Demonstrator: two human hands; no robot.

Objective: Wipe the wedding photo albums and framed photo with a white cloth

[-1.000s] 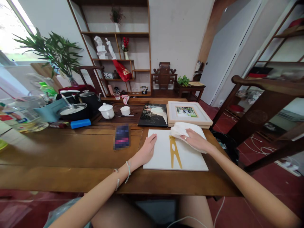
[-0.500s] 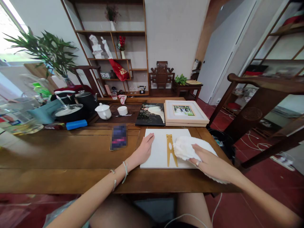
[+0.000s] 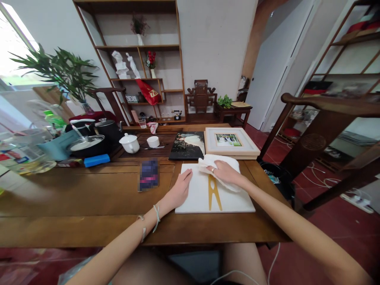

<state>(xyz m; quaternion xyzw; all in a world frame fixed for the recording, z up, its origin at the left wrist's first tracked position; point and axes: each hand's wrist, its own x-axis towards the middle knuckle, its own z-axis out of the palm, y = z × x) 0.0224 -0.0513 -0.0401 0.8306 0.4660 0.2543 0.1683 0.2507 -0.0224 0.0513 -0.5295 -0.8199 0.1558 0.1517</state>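
A white board [image 3: 192,202] lies on the wooden table near its front edge. On it is a flat yellow-brown figure [image 3: 213,196] with two legs and an oval hole; its upper end is hidden under the cloth. My left hand [image 3: 180,189] rests along the board's left edge, fingers stretched out together, holding nothing. A white cloth [image 3: 231,161] is bunched under my right hand [image 3: 225,172], whose bent fingers grip it against the upper part of the board.
Behind the board lie a black picture panel [image 3: 187,145] and a pale-framed photo [image 3: 233,142]. A small pixelated item [image 3: 148,175] is left of my left hand. A lidded white cup [image 3: 129,143], a blue block [image 3: 96,160] and a black pan [image 3: 87,146] stand farther left.
My right hand has moved left and away from me with the cloth, from the board's right side to the top of the yellow-brown figure. My left hand stays at the left edge.
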